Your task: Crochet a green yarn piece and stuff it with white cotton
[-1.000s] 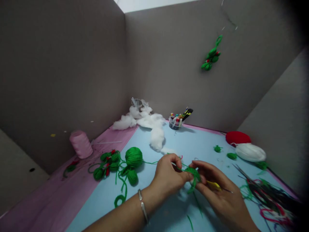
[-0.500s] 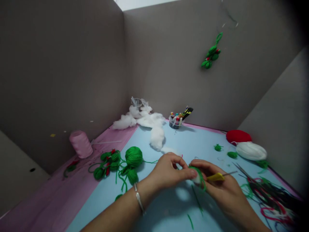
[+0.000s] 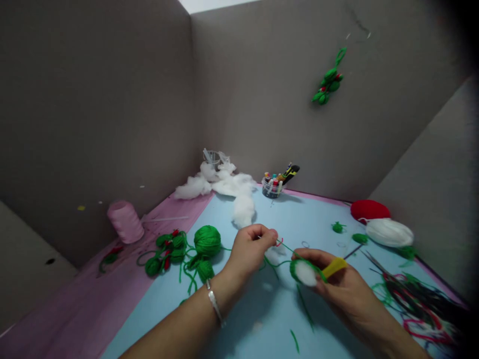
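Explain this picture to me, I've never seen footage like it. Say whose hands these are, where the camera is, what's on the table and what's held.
No machine here: these are one person's two bare hands, filmed by a single camera worn on the head, looking forward and down. The left hand pinches a green yarn strand. The right hand has in its grip a small green yarn piece with white filling showing, plus a yellow-handled hook. On the blue and pink table lie a green yarn ball, finished green pieces, a pink spool, white stuffing, a tub of small items, red yarn and white yarn. A green ornament hangs on the wall.
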### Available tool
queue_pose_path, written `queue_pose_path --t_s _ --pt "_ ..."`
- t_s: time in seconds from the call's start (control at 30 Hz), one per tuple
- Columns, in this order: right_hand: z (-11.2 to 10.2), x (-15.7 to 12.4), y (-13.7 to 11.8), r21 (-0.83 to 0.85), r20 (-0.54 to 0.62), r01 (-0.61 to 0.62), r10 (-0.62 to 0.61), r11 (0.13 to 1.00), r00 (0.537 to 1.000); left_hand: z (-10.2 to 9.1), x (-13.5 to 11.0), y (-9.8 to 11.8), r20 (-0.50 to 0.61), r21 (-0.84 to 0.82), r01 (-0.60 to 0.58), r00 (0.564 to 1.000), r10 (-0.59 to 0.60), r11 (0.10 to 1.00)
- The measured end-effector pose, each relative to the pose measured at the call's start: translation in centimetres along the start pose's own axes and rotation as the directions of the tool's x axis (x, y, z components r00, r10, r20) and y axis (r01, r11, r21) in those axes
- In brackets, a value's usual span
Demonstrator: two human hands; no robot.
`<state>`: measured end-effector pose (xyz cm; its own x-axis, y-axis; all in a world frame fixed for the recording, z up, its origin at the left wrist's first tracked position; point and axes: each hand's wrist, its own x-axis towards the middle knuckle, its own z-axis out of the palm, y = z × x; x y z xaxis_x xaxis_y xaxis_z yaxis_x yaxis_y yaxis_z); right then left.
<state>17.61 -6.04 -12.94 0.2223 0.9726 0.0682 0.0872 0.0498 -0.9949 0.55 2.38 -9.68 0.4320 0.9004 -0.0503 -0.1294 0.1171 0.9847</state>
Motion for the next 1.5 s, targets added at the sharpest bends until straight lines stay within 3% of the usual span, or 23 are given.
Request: queue_pose_path --t_s 0.27,0.37,0.43,0.5,0.6,0.67,0.73,0.8,0.93,1.1,1.2,1.27,1.43,1.5 --pt "-0.1 -0.2 -0.4 -0.003 -0.013 -0.006 0.006 1.0 1.0 -0.3 0.4 -0.1 -0.204 0.102 -0.067 0.975 0.087 0.992" --pt "0.0 0.0 -0.3 0.013 -0.056 0.01 -0.009 1.0 0.998 0.4 -0.4 0.2 -0.264 0.221 -0.214 0.926 0.269 0.952" --pt "0.0 0.2 -0.1 0.023 -0.094 0.028 -0.025 0.999 0.995 1.0 -1.2 0.3 -0.179 0.295 -0.334 0.901 0.395 0.895" --pt "-0.1 0.3 0.1 0.024 -0.126 0.048 -0.045 0.999 0.991 1.5 -1.9 0.3 -0.046 0.289 -0.307 0.942 0.334 0.906" --pt "-0.2 0.2 0.2 -0.002 -0.16 0.086 -0.086 0.996 0.983 2.2 -2.4 -0.2 0.028 0.202 -0.115 0.993 0.112 0.973" --pt "0.1 0.0 -0.1 -0.03 -0.172 0.117 -0.12 0.993 0.978 2.4 -2.4 -0.6 0.085 0.053 0.007 0.996 -0.011 0.999" --pt "0.5 -0.3 -0.6 -0.051 -0.176 0.14 -0.147 0.989 0.973 2.6 -2.3 -1.0 0.181 -0.128 0.085 0.982 -0.061 0.988" --pt "1.0 -0.5 -0.9 -0.087 -0.169 0.179 -0.192 0.98 0.967 2.7 -2.1 -1.3 0.223 -0.233 0.096 0.974 -0.043 0.968" --pt "1.4 -0.8 -0.8 -0.264 -0.134 0.347 -0.39 0.9 0.911 2.6 -1.6 -1.6 0.133 -0.232 0.01 0.991 0.021 0.973" --pt "1.4 -1.6 -0.8 -0.549 0.011 0.537 -0.636 0.641 0.771 2.3 -1.4 -1.4 0.087 -0.197 -0.045 0.994 0.064 0.979" --pt "1.7 -2.1 -1.2 -0.651 0.084 0.575 -0.706 0.495 0.703 2.4 -1.6 -1.5 0.097 -0.147 -0.069 0.992 0.084 0.987" --pt "1.9 -2.1 -1.2 -0.682 0.079 0.559 -0.712 0.471 0.697 2.5 -1.7 -1.8 0.089 -0.09 -0.093 0.991 0.101 0.992" --pt "2.2 -1.8 -1.2 -0.658 -0.001 0.512 -0.68 0.553 0.733 2.5 -1.8 -2.1 0.04 0.024 -0.144 0.989 0.143 0.989" --pt "2.5 -1.8 -1.6 -0.66 0.009 0.519 -0.686 0.542 0.727 2.5 -1.8 -2.0 0.016 0.047 -0.153 0.988 0.152 0.987"
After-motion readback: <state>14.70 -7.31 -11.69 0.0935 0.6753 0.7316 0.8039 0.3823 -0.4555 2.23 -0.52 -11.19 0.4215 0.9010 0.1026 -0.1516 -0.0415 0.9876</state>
